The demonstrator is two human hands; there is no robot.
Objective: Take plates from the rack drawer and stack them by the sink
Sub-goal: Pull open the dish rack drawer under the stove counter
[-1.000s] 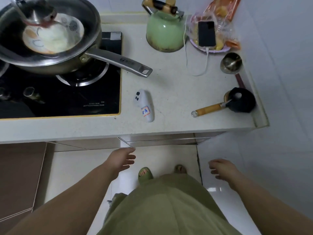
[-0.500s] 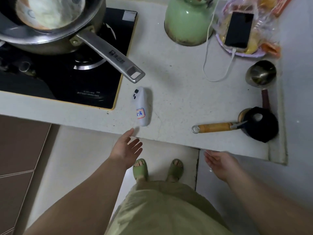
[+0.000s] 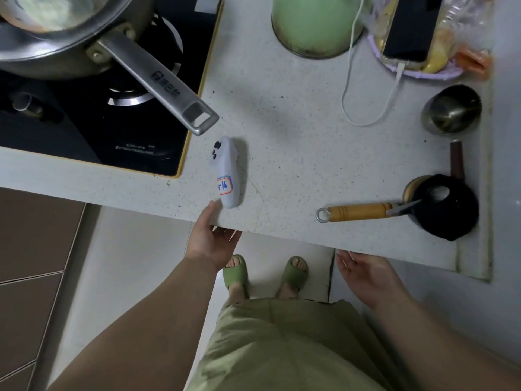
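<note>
L hand (image 3: 210,244) is reaching up w/ fingers straight and loose, holding nothing, thumb tip lying at the surface (image 3: 296,153) front edge, just beside the white controller (image 3: 229,172) at its 12 o'clock. The controller's long axis is running 12-to-6, label end toward the hand. R hand (image 3: 363,273) is hanging open too, palm turned inward, empty, fingertips near the edge at its 11 o'clock, well apart from the wooden-handled tool (image 3: 358,212) lying 3-to-9 above it. No plates or rack drawer are showing; judging by both hands going under the overhang, the drawer is prob. below the surface, at 12 o'clock from both, L hand looking marginally nearer.
</note>
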